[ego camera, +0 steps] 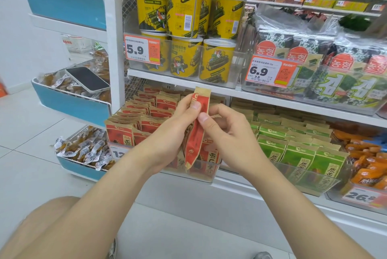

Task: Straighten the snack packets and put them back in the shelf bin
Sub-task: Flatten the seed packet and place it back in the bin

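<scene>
A red and tan snack packet [196,135] stands edge-on and upright in front of the shelf, held by both hands. My left hand [178,124] grips its left side with the thumb on the upper red part. My right hand [226,131] pinches its right edge between thumb and fingers. Behind and below it is the clear shelf bin [206,177], with rows of the same red packets [134,124] standing in it. Its front label is partly hidden by my left forearm.
Green packets [293,145] fill the bin to the right, orange ones [366,164] farther right. Yellow tubs [184,11] and seaweed packs [314,53] sit on the shelf above. A phone [87,79] lies on a blue side rack's snacks at the left.
</scene>
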